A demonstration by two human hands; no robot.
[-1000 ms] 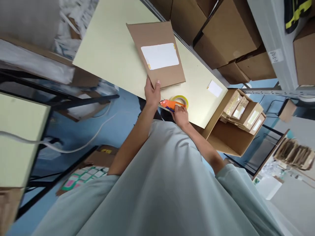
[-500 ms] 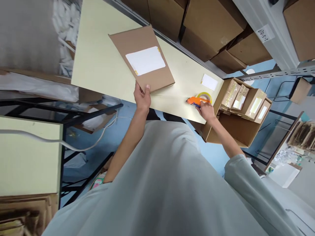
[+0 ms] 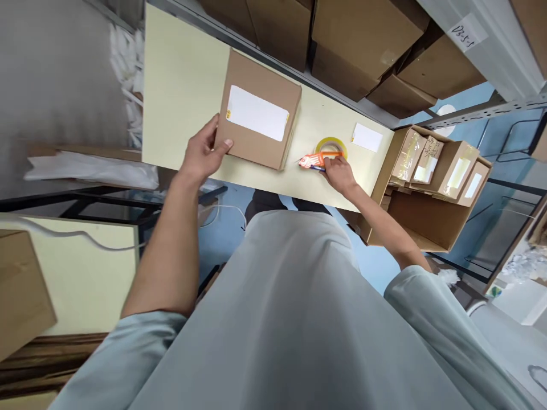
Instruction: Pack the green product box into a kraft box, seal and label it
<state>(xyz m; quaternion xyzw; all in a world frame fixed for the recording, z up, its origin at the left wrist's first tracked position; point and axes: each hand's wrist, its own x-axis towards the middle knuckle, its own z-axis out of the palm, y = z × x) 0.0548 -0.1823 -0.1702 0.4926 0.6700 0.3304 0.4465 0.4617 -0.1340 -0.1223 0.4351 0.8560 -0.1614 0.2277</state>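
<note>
A brown cardboard box (image 3: 256, 145) with a white label (image 3: 258, 113) on its top face rests on the pale yellow tabletop. My left hand (image 3: 205, 149) grips its lower left corner, with the thumb on top and the fingers along the side. To the right of the box, my right hand (image 3: 341, 175) is wrapped round the handle of an orange tape dispenser (image 3: 314, 160). A roll of yellow tape (image 3: 331, 142) sits at the dispenser, and a bit of blue shows under it. Another white label (image 3: 366, 137) lies farther right on the tabletop.
An open carton (image 3: 421, 219) holding several labelled boxes stands at the tabletop's right end. Large cartons (image 3: 346, 45) line the shelf behind. A second table (image 3: 94, 273) with a white cable (image 3: 77, 233) and a cardboard box (image 3: 21, 290) is at the lower left.
The box has come down from a tilted position to flat on the tabletop, turning as it went. My left hand has shifted left to its corner. The tape dispenser has moved left toward the box.
</note>
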